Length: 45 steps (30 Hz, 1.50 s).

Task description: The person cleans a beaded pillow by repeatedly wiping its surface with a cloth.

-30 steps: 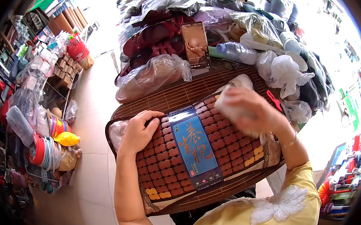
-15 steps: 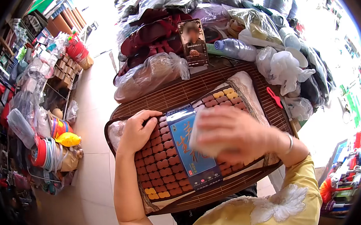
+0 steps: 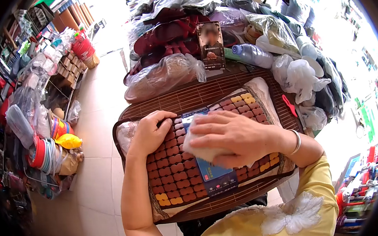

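A pillow point(image 3: 176, 180) faced with brown and yellow tiles lies on a dark slatted bamboo mat point(image 3: 174, 92). A blue paper band point(image 3: 219, 181) with lettering wraps its middle. My right hand point(image 3: 238, 136) is closed on a white cloth point(image 3: 199, 143), pressed over the band and partly covering it. My left hand point(image 3: 152, 131) rests at the pillow's upper left edge, fingers curled with the thumb apart, holding nothing.
Beyond the mat stand a phone point(image 3: 211, 46), a plastic bottle point(image 3: 252, 55) and bagged shoes point(image 3: 164, 78). A red object point(image 3: 289, 105) lies at the mat's right edge. Shelves of goods, with a yellow item point(image 3: 69, 141), stand left.
My right hand has swept the white cloth from the pillow's right part leftward onto the blue band. My left hand stays on the pillow. The phone's picture differs from the earliest frame.
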Available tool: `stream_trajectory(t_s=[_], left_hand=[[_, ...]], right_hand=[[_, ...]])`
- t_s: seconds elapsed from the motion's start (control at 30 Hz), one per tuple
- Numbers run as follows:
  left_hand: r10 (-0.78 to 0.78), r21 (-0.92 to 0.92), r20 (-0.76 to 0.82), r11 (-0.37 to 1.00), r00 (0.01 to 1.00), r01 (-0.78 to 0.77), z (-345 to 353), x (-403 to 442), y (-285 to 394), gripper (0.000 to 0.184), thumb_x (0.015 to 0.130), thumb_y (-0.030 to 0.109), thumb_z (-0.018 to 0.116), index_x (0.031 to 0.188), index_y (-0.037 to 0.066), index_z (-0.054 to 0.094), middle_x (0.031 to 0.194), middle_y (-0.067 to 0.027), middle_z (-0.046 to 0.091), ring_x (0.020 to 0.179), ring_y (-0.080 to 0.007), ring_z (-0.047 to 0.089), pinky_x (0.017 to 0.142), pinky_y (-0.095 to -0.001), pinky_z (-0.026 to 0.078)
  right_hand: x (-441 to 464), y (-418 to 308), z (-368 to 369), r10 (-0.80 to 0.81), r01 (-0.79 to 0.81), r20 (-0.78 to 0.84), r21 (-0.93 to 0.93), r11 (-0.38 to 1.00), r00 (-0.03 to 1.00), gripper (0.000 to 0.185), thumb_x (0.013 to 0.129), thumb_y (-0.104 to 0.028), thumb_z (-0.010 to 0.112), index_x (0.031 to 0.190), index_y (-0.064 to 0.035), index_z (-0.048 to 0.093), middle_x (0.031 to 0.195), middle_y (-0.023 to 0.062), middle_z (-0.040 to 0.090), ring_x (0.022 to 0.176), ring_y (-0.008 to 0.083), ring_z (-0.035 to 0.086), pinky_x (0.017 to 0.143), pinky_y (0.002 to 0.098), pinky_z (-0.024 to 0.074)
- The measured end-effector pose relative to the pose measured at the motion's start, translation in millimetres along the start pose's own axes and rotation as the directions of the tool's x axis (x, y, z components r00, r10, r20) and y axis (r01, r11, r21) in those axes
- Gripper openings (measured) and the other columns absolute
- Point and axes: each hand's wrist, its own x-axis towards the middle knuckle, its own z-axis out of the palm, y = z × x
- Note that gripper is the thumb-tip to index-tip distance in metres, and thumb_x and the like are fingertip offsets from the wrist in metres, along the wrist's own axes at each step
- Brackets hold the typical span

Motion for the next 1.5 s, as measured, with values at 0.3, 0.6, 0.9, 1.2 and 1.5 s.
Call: stream_trajectory(t_s=[0.3, 0.6, 0.9, 1.2, 1.5], left_hand=[[-0.04, -0.002, -0.005, 0.999, 0.999, 0.04, -1, -3, 6, 0.026, 0.092, 0.014, 0.057, 0.11, 0.001, 0.07, 0.108, -0.0132, 0.071, 0.103, -0.0244, 0.066, 0.093, -0.0342, 0.049], [-0.013, 0.0, 0.006, 1.0, 1.0, 0.013, 0, -2, 1, 0.026, 0.091, 0.014, 0.057, 0.109, 0.001, 0.071, 0.108, -0.014, 0.071, 0.102, -0.0243, 0.066, 0.093, -0.0341, 0.049], [-0.056, -0.004, -0.006, 0.998, 0.998, 0.056, -3, -4, 5, 0.026, 0.092, 0.016, 0.057, 0.11, 0.002, 0.071, 0.109, -0.0135, 0.071, 0.104, -0.025, 0.066, 0.094, -0.0346, 0.049], [-0.023, 0.011, -0.019, 1.0, 1.0, 0.023, -2, -4, 6, 0.026, 0.091, 0.014, 0.056, 0.108, 0.001, 0.071, 0.106, -0.013, 0.072, 0.102, -0.0247, 0.066, 0.093, -0.0345, 0.05], [-0.04, -0.001, -0.035, 0.999, 0.999, 0.04, -1, -5, 5, 0.025, 0.091, 0.013, 0.057, 0.108, 0.002, 0.072, 0.108, -0.0127, 0.071, 0.102, -0.0243, 0.066, 0.093, -0.0332, 0.049]], right_hand=[[-26, 122, -19, 0.667, -0.707, 0.235, 0.231, 0.668, 0.707, 0.051, 0.094, -0.039, 0.05, 0.133, -0.0071, 0.06, 0.099, 0.0142, 0.07, 0.09, 0.0232, 0.068, 0.079, 0.0355, 0.0555], [20, 14, 4, 0.062, -0.062, 0.127, -0.006, 0.998, 0.99, 0.057, 0.092, -0.035, 0.054, 0.144, -0.013, 0.047, 0.133, 0.0156, 0.057, 0.125, 0.0304, 0.052, 0.108, 0.0467, 0.0399], [-12, 105, -18, 0.696, -0.716, 0.185, 0.08, 0.693, 0.694, 0.051, 0.095, -0.042, 0.046, 0.122, -0.0034, 0.064, 0.112, 0.0184, 0.069, 0.103, 0.0344, 0.065, 0.091, 0.0425, 0.0487], [31, 18, 12, 0.22, -0.199, 0.135, -0.157, 0.967, 0.966, 0.056, 0.098, -0.046, 0.042, 0.14, -0.0091, 0.05, 0.127, 0.017, 0.062, 0.123, 0.0279, 0.054, 0.107, 0.044, 0.0387], [-14, 92, -11, 0.603, -0.591, 0.136, -0.122, 0.797, 0.786, 0.054, 0.098, -0.047, 0.037, 0.127, -0.0095, 0.063, 0.113, 0.0151, 0.068, 0.108, 0.0258, 0.063, 0.09, 0.0377, 0.0501]])
